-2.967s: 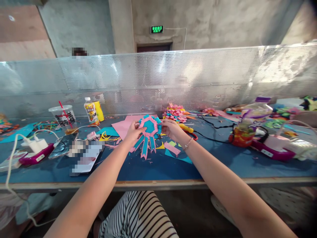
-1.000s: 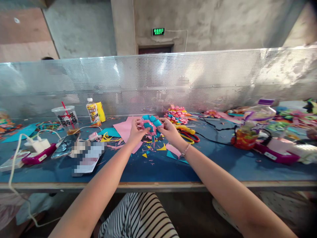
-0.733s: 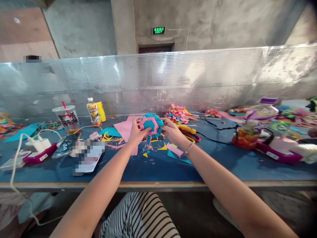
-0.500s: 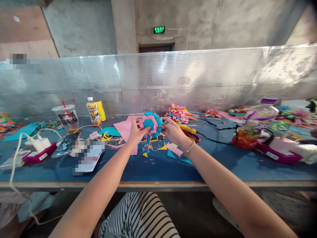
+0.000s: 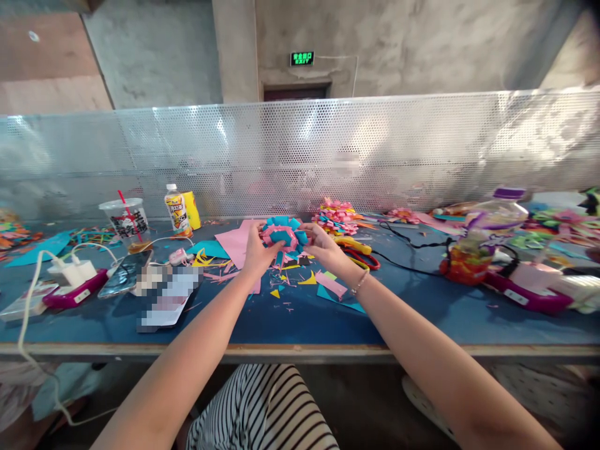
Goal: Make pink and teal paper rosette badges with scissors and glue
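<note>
You hold one round rosette of folded blue and pink paper (image 5: 282,235) between your two hands, above the blue table (image 5: 281,326), in the middle of the scene. Your left hand (image 5: 257,251) pinches the left rim of it, with the thumb lying at the front and the fingers at the upper left side. Your right hand (image 5: 325,251) pinches the right rim between thumb and fingers; some of these fingers are hidden, so I cannot tell how each one is placed.

Near your left hand lies a pink paper sheet (image 5: 230,242). Beyond your right hand, on the far side, is a heap of pink, blue and yellow paper pieces (image 5: 335,216), and just beside this hand are yellow and red looped handles (image 5: 360,250). Small yellow scraps (image 5: 307,279) lie on the table, nearer to you than the rosette. At the far left stands a clear plastic cup with a red straw (image 5: 124,220).
</note>
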`<action>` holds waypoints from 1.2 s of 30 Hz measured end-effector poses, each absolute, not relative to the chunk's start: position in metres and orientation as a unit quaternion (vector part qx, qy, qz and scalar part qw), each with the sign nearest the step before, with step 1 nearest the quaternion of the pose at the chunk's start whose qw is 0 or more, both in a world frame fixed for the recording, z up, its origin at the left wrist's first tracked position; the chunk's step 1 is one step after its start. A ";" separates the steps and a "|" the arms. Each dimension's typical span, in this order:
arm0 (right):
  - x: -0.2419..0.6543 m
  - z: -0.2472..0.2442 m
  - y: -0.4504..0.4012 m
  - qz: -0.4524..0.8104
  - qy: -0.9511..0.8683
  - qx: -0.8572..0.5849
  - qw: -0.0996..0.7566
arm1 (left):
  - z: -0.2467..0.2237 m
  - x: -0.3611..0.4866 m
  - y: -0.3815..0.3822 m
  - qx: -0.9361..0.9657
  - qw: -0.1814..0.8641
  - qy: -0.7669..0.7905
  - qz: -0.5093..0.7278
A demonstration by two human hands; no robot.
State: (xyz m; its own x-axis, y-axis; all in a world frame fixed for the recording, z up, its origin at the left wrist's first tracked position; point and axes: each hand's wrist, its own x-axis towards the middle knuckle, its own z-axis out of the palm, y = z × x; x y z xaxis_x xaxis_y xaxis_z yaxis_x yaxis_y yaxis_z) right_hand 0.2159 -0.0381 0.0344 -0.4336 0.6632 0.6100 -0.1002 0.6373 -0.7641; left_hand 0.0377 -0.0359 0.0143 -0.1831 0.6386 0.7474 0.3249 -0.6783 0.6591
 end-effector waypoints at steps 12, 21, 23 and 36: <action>0.220 0.027 -0.043 -0.042 -0.879 -0.161 0.446 | 0.017 0.033 -0.044 0.694 -0.058 0.302 0.651; 0.221 0.028 -0.047 -0.079 -0.883 -0.172 0.430 | 0.019 0.033 -0.045 0.697 -0.044 0.316 0.643; 0.221 0.029 -0.049 -0.069 -0.886 -0.173 0.426 | 0.019 0.033 -0.044 0.696 -0.029 0.313 0.645; 0.217 0.030 -0.051 0.000 -0.858 -0.196 0.474 | 0.019 0.035 -0.042 0.681 0.003 0.324 0.656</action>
